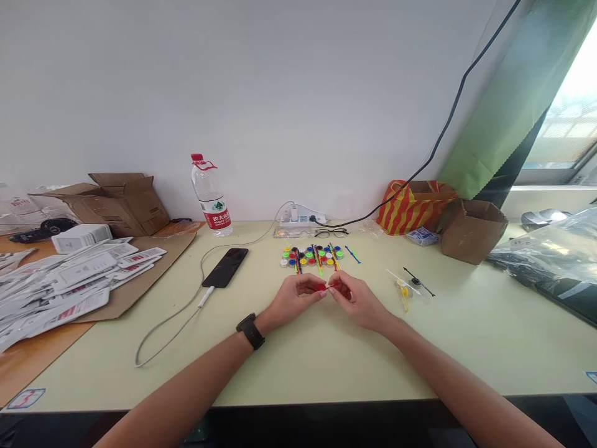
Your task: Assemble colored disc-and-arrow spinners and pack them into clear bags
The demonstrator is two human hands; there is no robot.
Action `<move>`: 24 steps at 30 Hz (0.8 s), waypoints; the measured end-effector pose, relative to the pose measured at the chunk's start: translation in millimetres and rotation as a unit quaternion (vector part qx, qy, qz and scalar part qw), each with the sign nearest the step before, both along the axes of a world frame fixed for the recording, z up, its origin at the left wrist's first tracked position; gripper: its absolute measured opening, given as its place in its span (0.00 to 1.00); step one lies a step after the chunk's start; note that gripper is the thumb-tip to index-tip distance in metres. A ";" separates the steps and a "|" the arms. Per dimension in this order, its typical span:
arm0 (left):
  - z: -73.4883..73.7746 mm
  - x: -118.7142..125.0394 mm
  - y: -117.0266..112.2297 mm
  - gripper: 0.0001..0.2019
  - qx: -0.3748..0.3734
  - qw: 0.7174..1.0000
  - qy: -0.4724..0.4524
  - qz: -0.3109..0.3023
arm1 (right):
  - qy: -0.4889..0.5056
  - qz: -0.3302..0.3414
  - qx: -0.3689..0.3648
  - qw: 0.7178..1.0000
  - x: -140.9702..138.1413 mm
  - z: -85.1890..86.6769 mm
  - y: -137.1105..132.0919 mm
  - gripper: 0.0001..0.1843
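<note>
Above the middle of the table, my left hand [293, 300] pinches a small red round plastic piece [321, 287] between thumb and fingers. Close against it, my right hand [357, 300] grips a thin red plastic stick [333, 285], mostly covered by the fingers. Whether the two red parts are joined, I cannot tell. Just beyond my hands lie rows of coloured round pieces [311, 262] with bundles of coloured sticks [318, 256] across them. To the right rest a black stick-and-disc piece [415, 282] and a yellow one [403, 295], beside a white stick.
A phone [226, 267] with a charging cable [168, 315] lies left, near a water bottle [215, 199]. Glasses [331, 233] and a power strip [303, 214] sit at the wall. Packages [65, 280] fill the far left; a brown box [473, 231] stands right.
</note>
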State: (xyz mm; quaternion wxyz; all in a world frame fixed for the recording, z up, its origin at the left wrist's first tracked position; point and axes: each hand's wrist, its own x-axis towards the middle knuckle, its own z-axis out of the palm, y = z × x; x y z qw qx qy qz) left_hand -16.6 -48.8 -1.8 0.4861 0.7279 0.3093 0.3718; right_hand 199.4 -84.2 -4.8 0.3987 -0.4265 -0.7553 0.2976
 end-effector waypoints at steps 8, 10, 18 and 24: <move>-2.4 -2.1 2.9 0.14 0.037 0.999 0.030 0.005 | -0.056 -0.019 0.043 0.997 5.2 -0.2 3.9 0.06; -2.1 -3.1 3.6 0.13 0.046 0.998 0.034 0.011 | -0.058 -0.016 0.043 0.997 4.9 0.0 3.6 0.07; 2.7 -1.4 -0.4 0.14 0.012 1.000 0.011 0.013 | -0.019 -0.001 0.028 0.999 4.6 0.5 6.5 0.10; 9.7 -2.8 -2.3 0.13 -0.065 0.995 -0.056 -0.044 | 0.017 -0.035 0.021 0.999 10.3 -4.9 14.0 0.13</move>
